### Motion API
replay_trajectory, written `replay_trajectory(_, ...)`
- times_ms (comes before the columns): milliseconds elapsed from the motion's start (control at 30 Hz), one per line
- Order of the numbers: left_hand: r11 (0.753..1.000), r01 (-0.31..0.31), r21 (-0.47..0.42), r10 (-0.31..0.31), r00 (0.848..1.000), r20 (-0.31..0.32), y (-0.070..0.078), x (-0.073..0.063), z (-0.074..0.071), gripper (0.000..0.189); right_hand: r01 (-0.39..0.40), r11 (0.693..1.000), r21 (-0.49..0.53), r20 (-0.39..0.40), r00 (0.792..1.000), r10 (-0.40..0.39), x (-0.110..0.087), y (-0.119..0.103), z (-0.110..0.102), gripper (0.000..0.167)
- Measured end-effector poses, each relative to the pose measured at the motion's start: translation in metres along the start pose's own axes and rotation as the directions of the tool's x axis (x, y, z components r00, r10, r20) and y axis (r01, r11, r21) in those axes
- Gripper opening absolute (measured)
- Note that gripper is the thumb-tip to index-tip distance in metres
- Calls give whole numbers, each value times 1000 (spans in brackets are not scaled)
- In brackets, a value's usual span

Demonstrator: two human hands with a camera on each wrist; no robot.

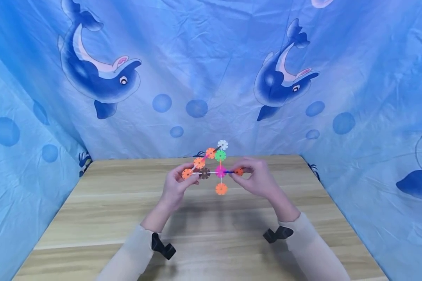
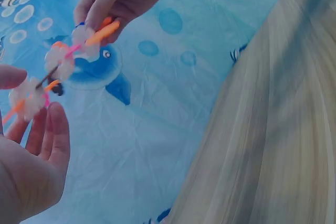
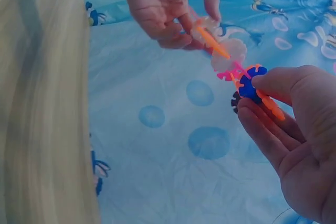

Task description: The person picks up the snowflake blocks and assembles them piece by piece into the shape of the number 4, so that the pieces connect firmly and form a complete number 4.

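Both hands hold up a chain of notched plastic snowflake discs above the table. At its middle in the head view is a pink disc (image 1: 220, 171), with a green disc (image 1: 220, 155) above it and an orange disc (image 1: 221, 189) below. A row of orange discs slants up from the left to a white disc (image 1: 222, 144). My left hand (image 1: 174, 183) grips the left end, near a brown disc (image 1: 204, 173). My right hand (image 1: 256, 177) pinches a blue disc (image 3: 252, 85) at the right end, beside another orange disc (image 1: 238, 171).
Below the hands lies a wood-grain table (image 1: 91, 218). A blue curtain (image 1: 204, 58) printed with dolphins and bubbles hangs behind it and along both sides. Each forearm wears a black wrist mount (image 1: 163, 246).
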State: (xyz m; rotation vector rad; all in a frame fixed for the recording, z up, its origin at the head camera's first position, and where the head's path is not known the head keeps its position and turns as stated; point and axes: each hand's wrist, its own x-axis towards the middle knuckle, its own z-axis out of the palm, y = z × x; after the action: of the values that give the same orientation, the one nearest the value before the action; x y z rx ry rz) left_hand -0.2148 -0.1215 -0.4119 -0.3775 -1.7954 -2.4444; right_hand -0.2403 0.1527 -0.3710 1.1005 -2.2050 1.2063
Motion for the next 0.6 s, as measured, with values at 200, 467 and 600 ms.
replay_trajectory(200,962,65,265,-71,997,11,3,1,-13,47,-89,996,-16,57,994,89,-5,6,1,12)
replay_trajectory(467,921,186,342,-210,977,32,-10,-1,-24,50,-99,984,-146,63,992,109,-15,20,9,10)
replay_trajectory(600,905,229,360,-259,965,37,-18,-1,-29,51,-125,978,-169,99,985,143,-20,28,17,9)
